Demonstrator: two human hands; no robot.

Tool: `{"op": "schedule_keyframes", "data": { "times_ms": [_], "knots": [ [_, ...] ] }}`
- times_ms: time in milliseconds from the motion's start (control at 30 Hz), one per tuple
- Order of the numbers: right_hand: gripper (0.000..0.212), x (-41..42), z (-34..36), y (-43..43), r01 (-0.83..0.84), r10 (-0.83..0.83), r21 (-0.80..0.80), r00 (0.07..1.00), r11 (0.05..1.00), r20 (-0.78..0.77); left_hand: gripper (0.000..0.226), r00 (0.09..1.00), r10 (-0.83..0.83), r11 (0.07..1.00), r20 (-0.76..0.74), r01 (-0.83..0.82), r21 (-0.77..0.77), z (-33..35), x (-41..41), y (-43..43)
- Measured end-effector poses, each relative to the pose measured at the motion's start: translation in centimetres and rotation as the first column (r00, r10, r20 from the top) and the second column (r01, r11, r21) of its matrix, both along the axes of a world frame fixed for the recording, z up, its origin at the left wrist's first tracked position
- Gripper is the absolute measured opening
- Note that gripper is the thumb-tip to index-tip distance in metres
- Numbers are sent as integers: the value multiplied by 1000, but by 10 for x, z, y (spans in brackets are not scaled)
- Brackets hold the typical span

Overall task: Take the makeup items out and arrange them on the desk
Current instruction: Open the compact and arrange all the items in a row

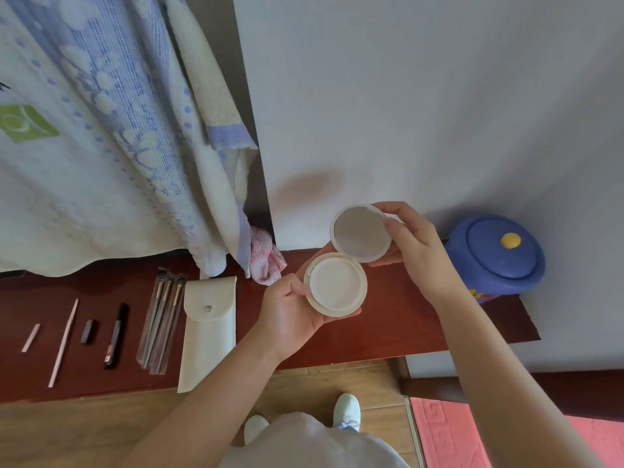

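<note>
Holding the compact (337, 285) open above the desk (405, 319), both hands share the load. The left hand (293, 315) cups the base from below, fingers curled around its rim and thumb at the near edge. The right hand (412, 241) pinches the lid (361, 233) at its far edge, thumb on the mirror side and fingers behind. Both hands are closed on the compact; neither is free.

Handling, as a judgement:
- The compact appears to be a light, rigid plastic shell. Its smooth round sides are probably slippery, so a grip across the rim is safer than one on the flat faces
- The mirror in the lid is likely fragile. Avoid pressing its face and avoid dropping the item onto the hard desk
- The hinge joining lid and base is the weak point. Support the base when the lid is moved; do not carry the item by the lid alone
- Close the lid before setting the item down, then hold it by opposite points of the rim

The pouch (207, 332), brushes (162, 319), a black pen (116, 336) and smaller items already lie in a row on the desk, to the left of the hands. The bare desk to the right of the pouch is the probable spot for the compact
</note>
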State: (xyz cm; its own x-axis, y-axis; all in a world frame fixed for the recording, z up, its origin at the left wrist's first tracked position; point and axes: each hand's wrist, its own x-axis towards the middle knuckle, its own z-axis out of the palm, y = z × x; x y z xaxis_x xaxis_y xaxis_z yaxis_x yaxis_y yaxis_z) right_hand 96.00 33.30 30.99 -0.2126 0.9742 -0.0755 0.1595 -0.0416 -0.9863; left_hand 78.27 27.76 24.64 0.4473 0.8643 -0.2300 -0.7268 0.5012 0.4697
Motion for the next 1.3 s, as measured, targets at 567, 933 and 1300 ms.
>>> {"op": "schedule_keyframes", "data": {
  "times_ms": [567, 933, 1300],
  "knots": [
    [30, -33, -43, -19, -28, -14, -289, 989, 957, -144, 43, 653, 359, 933, -667, -254, 255, 6, 0, -2],
    [25, -32, -58, -38, -48, 8, -250, 987, 967, -160, 66, -15, 473, 871, -881, 157, 465, 4, -3, -4],
    [25, -34, -73, -55, -31, -5, -252, 990, 967, -141, 64, -207, 388, 909, -898, 249, 335, -1, 6, -14]
  ]
}}
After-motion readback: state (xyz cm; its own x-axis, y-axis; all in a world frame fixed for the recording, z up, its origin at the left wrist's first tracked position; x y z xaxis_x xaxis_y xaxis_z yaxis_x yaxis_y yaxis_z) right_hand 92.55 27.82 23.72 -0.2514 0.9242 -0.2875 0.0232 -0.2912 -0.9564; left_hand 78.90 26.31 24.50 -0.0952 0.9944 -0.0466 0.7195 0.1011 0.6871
